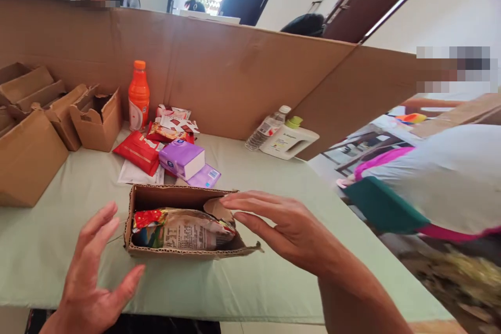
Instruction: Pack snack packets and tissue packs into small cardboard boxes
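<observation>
An open cardboard box (176,254) sits before me on the table, with a printed snack packet (183,229) lying inside it. My left hand (92,276) is off the box's left end, fingers and thumb spread, holding nothing. At the right end my right hand (277,219) reaches over the rim, its fingers stretched out and thumb apart. Its fingertips are at a rounded cardboard flap (217,209); whether they touch it I cannot tell. Just behind the box lie a purple tissue pack (182,159) and a red packet (140,152).
Several cardboard boxes (31,151) stand at the left. An orange drink bottle (139,96) is upright at the back. A clear bottle (268,129) leans beside a white jug (289,140) near the cardboard partition (223,73). Another person (438,177) is at the right.
</observation>
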A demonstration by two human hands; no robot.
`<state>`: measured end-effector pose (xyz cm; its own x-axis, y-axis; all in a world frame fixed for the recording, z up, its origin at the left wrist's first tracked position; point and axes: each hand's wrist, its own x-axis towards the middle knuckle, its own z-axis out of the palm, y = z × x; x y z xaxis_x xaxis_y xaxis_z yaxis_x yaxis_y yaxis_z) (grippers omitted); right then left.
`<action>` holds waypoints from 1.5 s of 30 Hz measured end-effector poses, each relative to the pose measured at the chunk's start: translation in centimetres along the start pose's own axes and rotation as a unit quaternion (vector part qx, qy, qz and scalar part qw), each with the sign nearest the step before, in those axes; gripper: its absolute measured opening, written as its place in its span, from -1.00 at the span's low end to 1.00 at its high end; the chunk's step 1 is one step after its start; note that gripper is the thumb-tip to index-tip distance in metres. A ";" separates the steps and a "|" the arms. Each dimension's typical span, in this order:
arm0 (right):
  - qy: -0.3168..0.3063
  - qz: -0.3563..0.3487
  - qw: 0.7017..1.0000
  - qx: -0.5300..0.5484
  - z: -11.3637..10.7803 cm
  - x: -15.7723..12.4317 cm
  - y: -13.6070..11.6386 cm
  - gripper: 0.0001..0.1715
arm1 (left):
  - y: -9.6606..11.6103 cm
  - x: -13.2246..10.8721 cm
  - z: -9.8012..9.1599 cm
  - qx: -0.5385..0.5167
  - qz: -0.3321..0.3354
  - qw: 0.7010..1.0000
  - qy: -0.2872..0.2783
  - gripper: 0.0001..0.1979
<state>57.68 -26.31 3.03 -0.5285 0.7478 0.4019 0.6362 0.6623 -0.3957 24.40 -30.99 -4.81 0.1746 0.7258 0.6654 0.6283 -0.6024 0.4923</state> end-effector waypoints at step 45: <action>0.004 -0.091 0.990 -0.110 5.7 4.5 2.4 -0.59 | -0.1 0.3 2.3 -0.072 0.037 0.996 -0.044 -0.49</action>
<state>53.59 -21.08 -0.78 -0.6419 0.6161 0.4564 0.6383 0.7592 -0.1273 26.10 -29.97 -5.92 0.2853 0.7002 0.6544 0.4975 -0.6918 0.5234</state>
